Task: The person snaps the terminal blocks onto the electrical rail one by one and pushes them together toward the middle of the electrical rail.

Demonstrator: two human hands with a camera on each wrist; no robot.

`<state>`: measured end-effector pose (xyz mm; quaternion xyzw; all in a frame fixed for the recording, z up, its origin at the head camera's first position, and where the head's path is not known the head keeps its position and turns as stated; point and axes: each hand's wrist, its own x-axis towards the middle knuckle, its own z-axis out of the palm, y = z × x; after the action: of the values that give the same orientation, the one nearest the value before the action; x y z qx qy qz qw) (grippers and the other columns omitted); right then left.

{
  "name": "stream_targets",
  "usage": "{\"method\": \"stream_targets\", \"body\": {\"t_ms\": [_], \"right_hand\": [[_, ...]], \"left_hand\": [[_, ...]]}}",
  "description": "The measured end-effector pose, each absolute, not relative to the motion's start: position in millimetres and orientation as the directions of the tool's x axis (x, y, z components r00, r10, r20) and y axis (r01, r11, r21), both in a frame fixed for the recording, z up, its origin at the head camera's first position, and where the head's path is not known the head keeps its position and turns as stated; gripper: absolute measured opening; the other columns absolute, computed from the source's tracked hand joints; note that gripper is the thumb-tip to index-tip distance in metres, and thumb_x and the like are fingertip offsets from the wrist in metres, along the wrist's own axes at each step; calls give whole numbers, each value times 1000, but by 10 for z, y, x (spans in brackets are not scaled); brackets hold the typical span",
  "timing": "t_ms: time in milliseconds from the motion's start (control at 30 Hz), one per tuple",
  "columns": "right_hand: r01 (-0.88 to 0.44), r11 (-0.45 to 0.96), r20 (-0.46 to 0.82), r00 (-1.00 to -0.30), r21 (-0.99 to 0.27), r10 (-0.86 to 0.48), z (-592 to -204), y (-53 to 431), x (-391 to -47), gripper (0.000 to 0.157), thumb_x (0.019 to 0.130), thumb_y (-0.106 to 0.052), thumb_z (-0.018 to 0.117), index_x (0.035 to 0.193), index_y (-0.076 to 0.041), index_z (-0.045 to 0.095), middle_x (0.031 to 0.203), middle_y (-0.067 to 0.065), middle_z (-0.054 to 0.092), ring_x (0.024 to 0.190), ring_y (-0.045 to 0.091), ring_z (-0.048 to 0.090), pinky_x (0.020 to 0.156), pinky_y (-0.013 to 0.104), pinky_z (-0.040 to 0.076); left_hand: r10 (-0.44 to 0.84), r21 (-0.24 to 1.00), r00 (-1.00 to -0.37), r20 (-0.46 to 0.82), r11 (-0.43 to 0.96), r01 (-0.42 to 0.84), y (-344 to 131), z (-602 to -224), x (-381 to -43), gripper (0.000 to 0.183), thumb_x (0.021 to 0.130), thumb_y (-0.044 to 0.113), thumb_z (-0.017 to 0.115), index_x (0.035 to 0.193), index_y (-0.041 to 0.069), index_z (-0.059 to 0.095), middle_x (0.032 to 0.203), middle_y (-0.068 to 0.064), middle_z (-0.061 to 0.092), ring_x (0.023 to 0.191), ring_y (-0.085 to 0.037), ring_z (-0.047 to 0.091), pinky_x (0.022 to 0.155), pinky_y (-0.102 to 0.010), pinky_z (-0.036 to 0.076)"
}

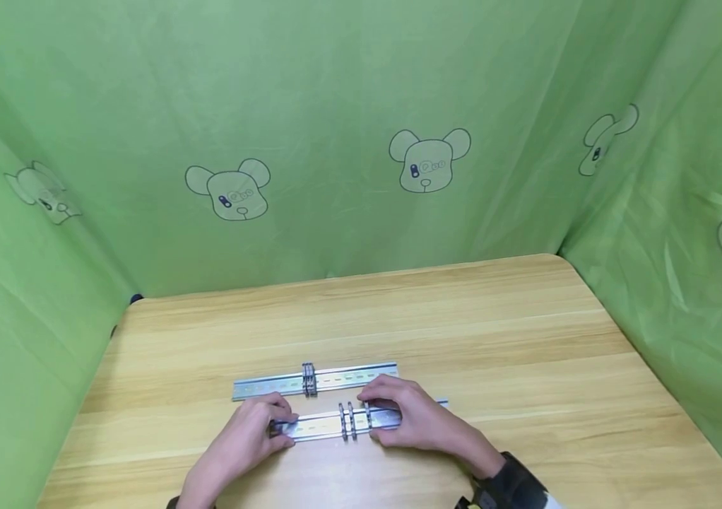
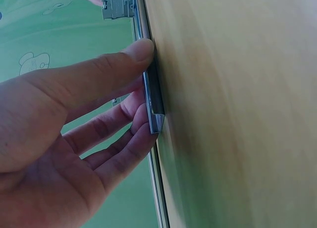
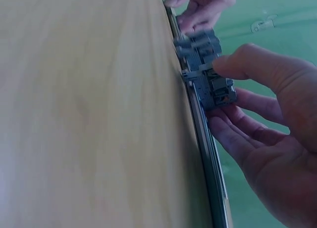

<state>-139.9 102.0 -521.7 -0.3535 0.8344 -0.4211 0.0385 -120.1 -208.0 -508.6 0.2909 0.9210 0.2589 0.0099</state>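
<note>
A slotted metal DIN rail (image 1: 316,428) lies across the near part of the table. At its left end, my left hand (image 1: 253,431) grips the edges between thumb and fingers; the rail's end (image 2: 157,123) shows in the left wrist view. My right hand (image 1: 415,417) pinches a thin grey terminal block (image 1: 368,416) seated on the same rail, thumb on the near side and fingers on the far side. Just left of it stand two more terminal blocks (image 1: 352,420), slightly apart. The right wrist view shows the pinched block (image 3: 220,91) upright on the rail.
Behind lies a second DIN rail (image 1: 265,387), roughly parallel, with several terminal blocks (image 1: 309,379) packed together near its middle. Both rails rest on a wood-grain table (image 1: 494,332). Green curtains (image 1: 329,233) with bear-head prints enclose its back and sides.
</note>
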Motion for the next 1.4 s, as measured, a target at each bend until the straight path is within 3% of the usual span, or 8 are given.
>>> {"method": "stream_targets", "body": {"t_ms": [300, 533, 1000, 1400], "right_hand": [[-567, 417, 246, -755, -710, -607, -5242, 846, -1378, 47, 71, -18, 83, 115, -9, 70, 114, -6, 64, 106, 9, 59, 89, 38, 53], [-571, 398, 269, -755, -718, -597, -5250, 783, -1370, 51, 70, -20, 84, 117, -6, 69, 116, -1, 66, 110, 12, 60, 95, 43, 52], [-562, 425, 237, -759, -709, -607, -5241, 667, -1354, 61, 68, -24, 87, 122, -6, 65, 119, -3, 62, 111, 12, 58, 97, 38, 52], [-557, 470, 253, -786, -685, -564, -5236, 643, -1333, 50, 65, -25, 86, 110, -9, 68, 108, -5, 66, 101, 9, 61, 90, 36, 55]], "left_hand": [[550, 488, -822, 149, 682, 545, -2078, -5096, -1204, 27, 68, 14, 86, 92, 3, 78, 91, 2, 69, 82, -14, 65, 74, -30, 61], [544, 496, -828, 136, 686, 532, -2089, -5102, -1217, 28, 68, 14, 86, 93, 2, 78, 90, 1, 69, 80, -15, 65, 72, -31, 61], [543, 490, -829, 130, 692, 530, -2096, -5095, -1208, 28, 68, 15, 86, 92, 4, 78, 91, 1, 69, 82, -14, 65, 73, -32, 61], [547, 481, -826, 136, 693, 537, -2094, -5095, -1212, 29, 68, 16, 86, 93, 4, 78, 91, 2, 69, 82, -13, 64, 73, -31, 61]]}}
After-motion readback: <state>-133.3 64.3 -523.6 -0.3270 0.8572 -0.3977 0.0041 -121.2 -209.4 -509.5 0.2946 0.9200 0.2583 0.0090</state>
